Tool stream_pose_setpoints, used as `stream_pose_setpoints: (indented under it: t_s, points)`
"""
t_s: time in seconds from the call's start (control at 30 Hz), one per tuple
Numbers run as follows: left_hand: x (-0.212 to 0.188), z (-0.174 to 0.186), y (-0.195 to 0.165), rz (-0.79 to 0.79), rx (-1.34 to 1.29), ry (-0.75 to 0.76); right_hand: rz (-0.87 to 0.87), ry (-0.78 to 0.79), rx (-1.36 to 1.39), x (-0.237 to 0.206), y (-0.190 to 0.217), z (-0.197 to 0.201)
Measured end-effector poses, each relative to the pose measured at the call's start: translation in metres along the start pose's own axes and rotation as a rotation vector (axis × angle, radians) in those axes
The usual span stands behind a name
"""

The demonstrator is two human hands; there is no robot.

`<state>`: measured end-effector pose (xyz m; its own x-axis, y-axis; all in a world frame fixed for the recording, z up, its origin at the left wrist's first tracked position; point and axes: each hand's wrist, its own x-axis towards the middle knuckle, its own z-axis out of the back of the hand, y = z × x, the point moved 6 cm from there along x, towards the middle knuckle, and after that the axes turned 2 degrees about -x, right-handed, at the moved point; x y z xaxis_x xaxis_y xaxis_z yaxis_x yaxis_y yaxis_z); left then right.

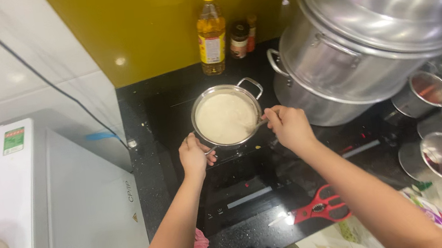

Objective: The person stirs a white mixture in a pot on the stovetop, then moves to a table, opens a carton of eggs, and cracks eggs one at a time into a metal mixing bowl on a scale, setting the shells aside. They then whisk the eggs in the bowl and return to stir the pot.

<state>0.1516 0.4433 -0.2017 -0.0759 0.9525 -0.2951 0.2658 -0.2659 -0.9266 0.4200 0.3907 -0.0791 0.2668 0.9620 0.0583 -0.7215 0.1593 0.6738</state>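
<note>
Item: small steel pot (pixel 226 118), round, two loop handles, filled near the rim with a pale, creamy, thick liquid; it stood on a black glass cooktop (pixel 252 188) set on the dark surface (pixel 150 167), toward the back and centre of the cooktop. Left hand (pixel 194 157): grip closed on the pot's near-left handle, thumb against the rim, steadying it. Right hand (pixel 289 126): grip clenched on the slim handle of a utensil (pixel 259 123), probably a spoon, whose working end was sunk in the liquid and could not be told. Governing relation: the pot lay ahead of both hands and between them, the utensil's long axis running from the right hand leftward and slightly away into the pot over its right rim; the right hand was the working one, the left touching the pot itself. Far handle of the pot pointed up and right, free. Adjacent: large aluminium steamer pot (pixel 359 49) with domed lid, just right of the small pot, apart from it. Behind: bottle of amber oil with yellow cap (pixel 211 31), two small dark jars (pixel 241 39) beside it, against a mustard-yellow wall. Right edge: several steel cups (pixel 441 154). Near front: red-handled scissors (pixel 320 207) lying flat. Left: white appliance (pixel 63 218).
</note>
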Motion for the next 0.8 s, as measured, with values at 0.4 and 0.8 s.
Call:
stream_pose_setpoints:
  t_s: [0.4, 0.8]
  points:
    - [-0.011, -0.001, 0.004, 0.051, 0.084, 0.102, -0.209, -0.391, 0.861, -0.066, -0.031, -0.058]
    - [-0.127, -0.027, 0.097, 0.195, 0.087, 0.466, 0.453, -0.158, -0.168, -0.098, 0.054, -0.045]
